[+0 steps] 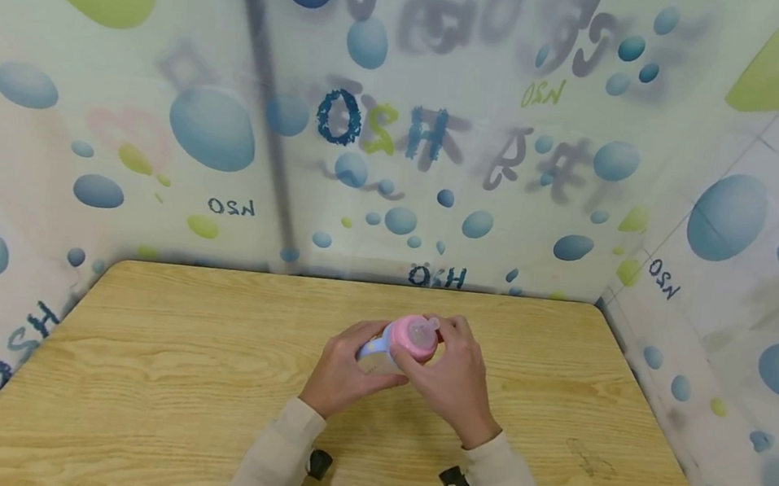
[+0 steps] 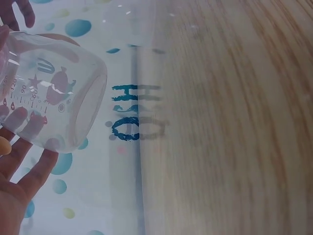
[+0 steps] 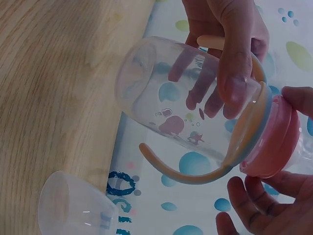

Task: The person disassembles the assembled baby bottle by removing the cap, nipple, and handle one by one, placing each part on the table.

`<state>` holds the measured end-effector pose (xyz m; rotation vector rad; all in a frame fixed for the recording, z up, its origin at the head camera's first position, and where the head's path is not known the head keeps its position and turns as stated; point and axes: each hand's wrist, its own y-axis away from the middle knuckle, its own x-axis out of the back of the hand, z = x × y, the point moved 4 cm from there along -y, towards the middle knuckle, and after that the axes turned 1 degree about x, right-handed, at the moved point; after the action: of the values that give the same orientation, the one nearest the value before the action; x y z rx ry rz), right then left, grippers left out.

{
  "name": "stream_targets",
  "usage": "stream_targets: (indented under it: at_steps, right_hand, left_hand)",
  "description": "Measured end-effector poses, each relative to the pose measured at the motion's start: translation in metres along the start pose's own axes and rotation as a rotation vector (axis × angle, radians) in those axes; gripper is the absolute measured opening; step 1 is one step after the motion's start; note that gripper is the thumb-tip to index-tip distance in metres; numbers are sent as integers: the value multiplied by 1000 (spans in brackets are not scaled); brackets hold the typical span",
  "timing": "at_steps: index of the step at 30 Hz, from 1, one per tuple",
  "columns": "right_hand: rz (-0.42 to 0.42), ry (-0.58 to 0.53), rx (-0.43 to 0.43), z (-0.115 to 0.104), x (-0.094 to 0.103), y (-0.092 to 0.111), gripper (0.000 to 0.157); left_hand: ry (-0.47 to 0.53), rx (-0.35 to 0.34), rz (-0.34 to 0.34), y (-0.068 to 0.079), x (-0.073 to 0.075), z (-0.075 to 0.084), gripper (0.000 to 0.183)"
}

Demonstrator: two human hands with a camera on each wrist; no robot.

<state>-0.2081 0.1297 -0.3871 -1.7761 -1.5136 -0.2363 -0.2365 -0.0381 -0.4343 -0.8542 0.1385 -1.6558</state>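
Observation:
A clear baby bottle [image 3: 171, 103] with printed sea animals is held tilted above the table by both hands. My left hand [image 1: 347, 365] wraps its fingers round the bottle's body, near a blue and pale-orange handle ring [image 3: 188, 177]. With thumb and fingertips, my right hand [image 1: 453, 375] grips the pink collar [image 1: 414, 338], which sits at the bottle's mouth. A clear teat [image 1: 428, 328] sticks out of that collar. Through the transparent wall, the left fingers [image 2: 41, 166] show against the bottle. No liquid is visible inside.
A clear plastic cap [image 3: 73, 205] stands on the wooden table [image 1: 182, 355], seen in the right wrist view; the hands seem to hide it from the head camera. Patterned curtains [image 1: 378, 217] with blue and green dots enclose the table's back and sides.

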Motion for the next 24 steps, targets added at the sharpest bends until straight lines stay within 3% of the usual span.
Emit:
stream_targets:
  at_steps: [24]
  right_hand:
    - [-17,-70,81,-3,10,-1,60]
  left_hand:
    - [26,-23,-5,-1,-1,2,69]
